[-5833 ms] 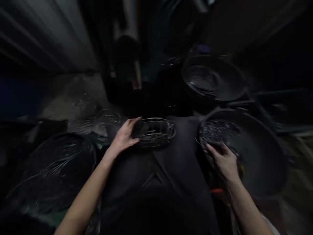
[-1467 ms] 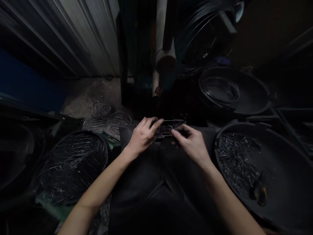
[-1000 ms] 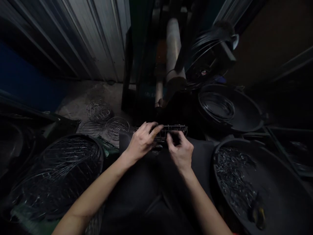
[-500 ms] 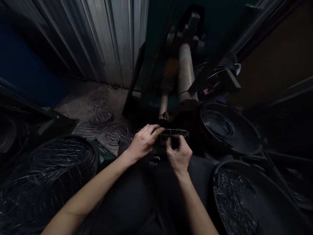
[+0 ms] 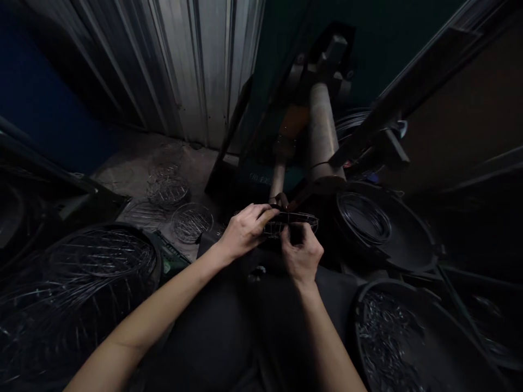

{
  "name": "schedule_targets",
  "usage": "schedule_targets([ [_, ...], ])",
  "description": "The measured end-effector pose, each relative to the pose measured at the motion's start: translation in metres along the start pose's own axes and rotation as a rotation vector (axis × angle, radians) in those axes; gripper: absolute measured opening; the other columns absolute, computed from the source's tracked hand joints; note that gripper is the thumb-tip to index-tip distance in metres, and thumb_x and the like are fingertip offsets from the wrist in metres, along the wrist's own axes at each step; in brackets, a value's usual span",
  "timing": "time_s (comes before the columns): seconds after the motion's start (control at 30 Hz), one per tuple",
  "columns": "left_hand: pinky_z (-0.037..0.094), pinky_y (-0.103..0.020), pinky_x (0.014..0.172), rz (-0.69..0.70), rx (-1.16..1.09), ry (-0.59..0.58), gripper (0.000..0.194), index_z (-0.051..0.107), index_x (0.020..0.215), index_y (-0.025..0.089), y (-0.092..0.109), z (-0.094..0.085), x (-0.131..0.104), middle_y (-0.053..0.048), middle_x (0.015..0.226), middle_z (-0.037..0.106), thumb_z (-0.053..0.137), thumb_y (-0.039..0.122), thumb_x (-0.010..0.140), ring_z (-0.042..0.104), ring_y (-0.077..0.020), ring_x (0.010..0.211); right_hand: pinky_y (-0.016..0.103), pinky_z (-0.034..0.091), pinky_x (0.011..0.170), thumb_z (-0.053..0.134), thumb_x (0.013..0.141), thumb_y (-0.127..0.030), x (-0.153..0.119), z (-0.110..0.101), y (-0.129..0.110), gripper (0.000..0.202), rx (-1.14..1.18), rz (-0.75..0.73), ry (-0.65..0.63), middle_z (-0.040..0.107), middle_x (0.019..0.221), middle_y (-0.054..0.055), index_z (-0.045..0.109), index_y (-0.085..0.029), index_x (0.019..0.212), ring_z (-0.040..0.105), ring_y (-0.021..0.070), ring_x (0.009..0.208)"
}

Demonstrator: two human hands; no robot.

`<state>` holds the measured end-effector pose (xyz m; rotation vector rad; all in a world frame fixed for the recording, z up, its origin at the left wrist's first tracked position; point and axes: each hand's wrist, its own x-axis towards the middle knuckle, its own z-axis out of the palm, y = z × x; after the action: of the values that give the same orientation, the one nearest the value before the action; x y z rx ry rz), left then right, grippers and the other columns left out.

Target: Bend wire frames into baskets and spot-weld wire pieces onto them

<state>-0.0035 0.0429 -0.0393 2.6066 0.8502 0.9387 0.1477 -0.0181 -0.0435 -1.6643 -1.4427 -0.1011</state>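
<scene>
The wire frame (image 5: 273,227) is clamped by the left hand (image 5: 247,228) at its left end; the right hand (image 5: 302,250) is curled against its near side, and whether anything is pinched there cannot be told. Above and beyond the frame, a metal cylinder (image 5: 322,128) is seen. To the frame's left, wire grids (image 5: 192,222) are scattered; to its right, a wire coil (image 5: 363,218) is held in a dark pan (image 5: 412,234).

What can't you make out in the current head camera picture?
All in the head view:
Wire frame: partly hidden by the left hand.
Anything pinched in the right hand: too small and dark to tell.
Lower right tub: cut off by the bottom edge.
Pale lettering beyond the hands: too small and dim to read.
</scene>
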Motion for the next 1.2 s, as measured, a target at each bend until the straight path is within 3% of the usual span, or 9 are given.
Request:
schedule_targets([
  [0.6,0.048,-0.034,0.092,0.049,0.053,0.006,0.055,0.043,0.126,0.015,-0.0013,-0.0033,0.0010,-0.012,0.123,0.053,0.056,0.003,0.074,0.052,-0.0214,0.110,0.025,0.048,0.064,0.054,0.084,-0.031,-0.0031,-0.0007,-0.0037,0.014,-0.015,0.049,0.014,0.062,0.071,0.002,0.058,-0.019,0.078,0.060,0.0149,0.064],
  [1.2,0.049,-0.032,0.091,0.019,0.024,0.008,0.055,0.044,0.125,0.017,-0.0031,-0.0032,0.0021,-0.010,0.123,0.054,0.060,0.008,0.073,0.053,-0.0211,0.110,0.023,0.047,0.065,0.055,0.084,-0.028,-0.0011,-0.0005,-0.0042,0.013,-0.009,0.028,0.023,0.062,0.071,0.003,0.059,-0.017,0.079,0.060,0.0142,0.065],
])
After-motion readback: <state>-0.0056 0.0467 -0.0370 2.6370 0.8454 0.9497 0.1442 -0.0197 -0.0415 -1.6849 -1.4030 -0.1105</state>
